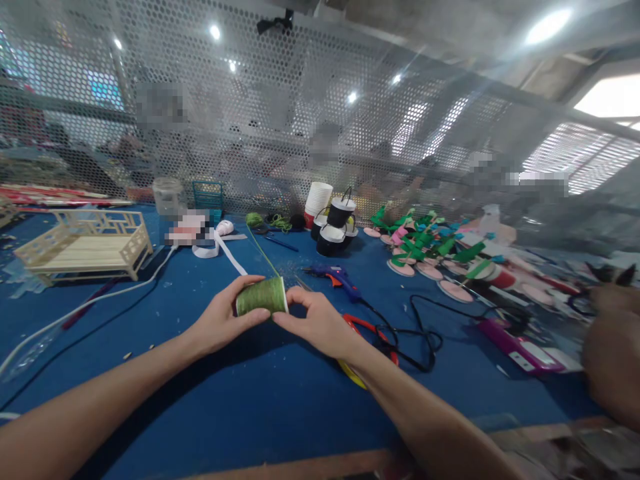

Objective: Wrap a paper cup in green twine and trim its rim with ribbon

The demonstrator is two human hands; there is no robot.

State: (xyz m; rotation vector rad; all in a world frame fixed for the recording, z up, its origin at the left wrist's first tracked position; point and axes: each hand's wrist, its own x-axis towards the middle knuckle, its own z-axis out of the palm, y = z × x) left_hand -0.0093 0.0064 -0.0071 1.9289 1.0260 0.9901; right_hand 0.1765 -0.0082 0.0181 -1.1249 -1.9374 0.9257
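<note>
Both hands are on it: I have the left hand (225, 317) curled around one end of a green yarn-wrapped cylinder (261, 297), fingers over the top, thumb along the near side. The right hand (323, 323) takes the other end, thumb and forefinger pinching near the white rim; its remaining fingers fold away where I can't make them out. The cylinder lies on its side between them, above the blue tabletop (280, 413), and a green strand (264, 252) runs from it back to a ball of green yarn (255, 220).

Just past the right hand I've got a blue glue gun (345, 281), and scissors (357, 322) with red and yellow handles lie partly hidden under the right hand and forearm. White ribbon (231, 257) trails down behind the left hand; well off to the left stands a miniature wooden bed (90, 250). Further back, stacked white paper cups (319, 198) rise beside small black buckets (341, 212). Over right, a purple power strip (517, 343) sits near pink discs (455, 291) bearing green pieces.
</note>
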